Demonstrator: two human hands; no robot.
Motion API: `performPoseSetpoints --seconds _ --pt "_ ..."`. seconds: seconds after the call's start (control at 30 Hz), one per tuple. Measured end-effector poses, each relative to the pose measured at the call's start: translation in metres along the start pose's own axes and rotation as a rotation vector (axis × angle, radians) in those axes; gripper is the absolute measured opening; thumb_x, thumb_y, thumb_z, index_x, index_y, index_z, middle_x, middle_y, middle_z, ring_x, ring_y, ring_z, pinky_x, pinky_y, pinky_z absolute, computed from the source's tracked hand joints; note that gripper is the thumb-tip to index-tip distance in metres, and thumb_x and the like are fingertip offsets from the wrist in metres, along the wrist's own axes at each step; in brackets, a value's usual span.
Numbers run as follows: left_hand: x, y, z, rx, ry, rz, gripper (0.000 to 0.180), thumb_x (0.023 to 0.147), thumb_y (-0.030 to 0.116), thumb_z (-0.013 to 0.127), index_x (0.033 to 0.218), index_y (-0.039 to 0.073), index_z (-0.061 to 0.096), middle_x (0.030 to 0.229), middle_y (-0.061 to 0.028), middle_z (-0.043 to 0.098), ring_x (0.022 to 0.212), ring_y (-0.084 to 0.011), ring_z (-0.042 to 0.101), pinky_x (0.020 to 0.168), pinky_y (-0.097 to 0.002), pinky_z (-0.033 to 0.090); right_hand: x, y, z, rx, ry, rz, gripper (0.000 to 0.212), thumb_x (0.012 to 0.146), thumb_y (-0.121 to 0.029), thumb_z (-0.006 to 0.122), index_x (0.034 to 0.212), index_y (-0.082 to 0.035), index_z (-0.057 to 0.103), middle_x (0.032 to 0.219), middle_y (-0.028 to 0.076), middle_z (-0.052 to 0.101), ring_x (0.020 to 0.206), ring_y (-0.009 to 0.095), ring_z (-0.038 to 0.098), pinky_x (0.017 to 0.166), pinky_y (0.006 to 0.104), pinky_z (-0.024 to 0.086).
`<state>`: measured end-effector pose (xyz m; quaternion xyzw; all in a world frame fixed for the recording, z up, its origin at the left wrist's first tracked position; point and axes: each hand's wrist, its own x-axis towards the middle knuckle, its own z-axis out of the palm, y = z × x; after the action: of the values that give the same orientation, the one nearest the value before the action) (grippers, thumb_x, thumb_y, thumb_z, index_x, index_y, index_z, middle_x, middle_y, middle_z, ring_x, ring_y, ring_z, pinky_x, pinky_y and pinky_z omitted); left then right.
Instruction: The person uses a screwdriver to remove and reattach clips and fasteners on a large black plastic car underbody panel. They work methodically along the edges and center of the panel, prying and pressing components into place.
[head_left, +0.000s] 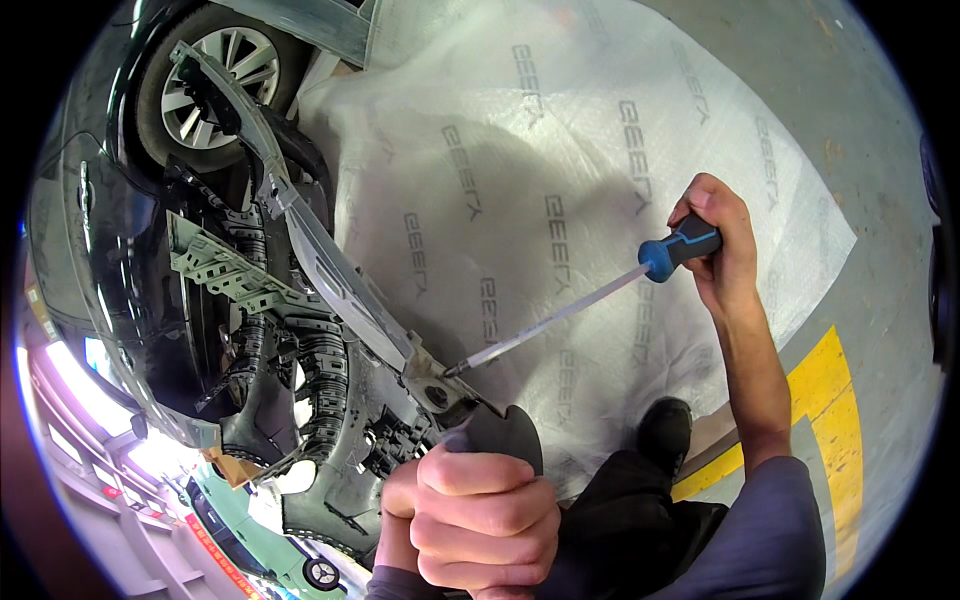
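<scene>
My right hand (728, 235) is closed around the blue and black handle of a long screwdriver (560, 313). The screwdriver's shaft slants down to the left, and its tip meets the grey end bracket of a car bumper (345, 285) or appears just against it. My left hand (485, 515) makes a fist around the dark lower end of this bumper, close to the bracket. Fingers hide the gripped edge. Black plastic ribs and a grey-green perforated strip (225, 265) show on the bumper's inner side.
A large pale protective sheet (560, 150) with printed marks covers the floor beneath. To the left stands a dark car (110, 260) with a silver-spoked wheel (225, 85). A green car (235, 525) is at lower left. Yellow floor marking (830, 420) and my black shoe (665, 432) lie at right.
</scene>
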<state>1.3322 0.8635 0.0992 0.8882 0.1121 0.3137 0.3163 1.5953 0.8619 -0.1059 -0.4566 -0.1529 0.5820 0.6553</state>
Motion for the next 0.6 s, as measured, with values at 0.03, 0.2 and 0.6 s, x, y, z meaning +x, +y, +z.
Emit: performPoseSetpoints --seconds 0.03,0.2,0.6 --pt "0.000 -0.002 -0.003 0.007 -0.030 0.011 0.056 0.112 0.030 0.044 0.063 0.014 0.065 0.068 -0.0027 0.069 0.071 -0.0208 0.071 0.072 -0.0404 0.056 -0.001 0.001 0.000 -0.018 -0.007 -0.007 0.027 0.100 -0.031 0.066 0.087 -0.007 0.065 0.082 0.008 0.073 0.047 0.005 0.035 0.044 0.0256 0.024" --pt "0.004 0.000 -0.003 0.003 -0.072 -0.043 0.052 0.110 0.029 0.046 0.064 0.014 0.066 0.070 -0.0030 0.069 0.072 -0.0219 0.072 0.072 -0.0414 0.056 -0.004 -0.002 -0.004 0.010 0.012 -0.022 0.028 0.100 -0.031 0.065 0.086 -0.006 0.064 0.079 0.009 0.072 0.047 0.005 0.036 0.043 0.0257 0.025" --pt "0.001 -0.014 0.016 -0.042 0.058 0.052 0.049 0.107 0.027 0.050 0.061 0.013 0.061 0.065 -0.0039 0.065 0.064 -0.0224 0.068 0.068 -0.0412 0.053 -0.003 -0.009 -0.020 -0.013 0.029 -0.060 0.029 0.102 -0.030 0.064 0.087 -0.005 0.063 0.080 0.009 0.072 0.044 0.004 0.033 0.041 0.0254 0.024"
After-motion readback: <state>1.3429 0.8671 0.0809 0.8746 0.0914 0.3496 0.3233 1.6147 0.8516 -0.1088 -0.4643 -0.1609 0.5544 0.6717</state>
